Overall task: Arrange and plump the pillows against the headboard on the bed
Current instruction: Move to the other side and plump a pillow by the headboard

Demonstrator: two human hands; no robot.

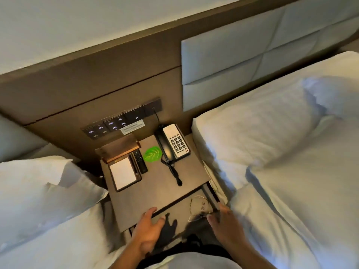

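Note:
I stand between two beds, facing a nightstand [167, 191]. On the right bed a white pillow [258, 129] lies flat below the padded headboard [242, 61], with a white duvet [303, 200] beside it. A second white pillow [42, 189] lies on the left bed. My left hand [149, 230] hangs open over the nightstand's front edge, fingers spread, holding nothing. My right hand [223, 220] is open near the right bed's corner, close to the nightstand's lower shelf, and touches no pillow.
On the nightstand are a black-and-white telephone [173, 144] with a coiled cord, a notepad holder [124, 171], a remote [139, 160] and a green leaf card [152, 154]. A switch panel [122, 121] is on the brown wall panel. A wrapped item [200, 207] lies on the lower shelf.

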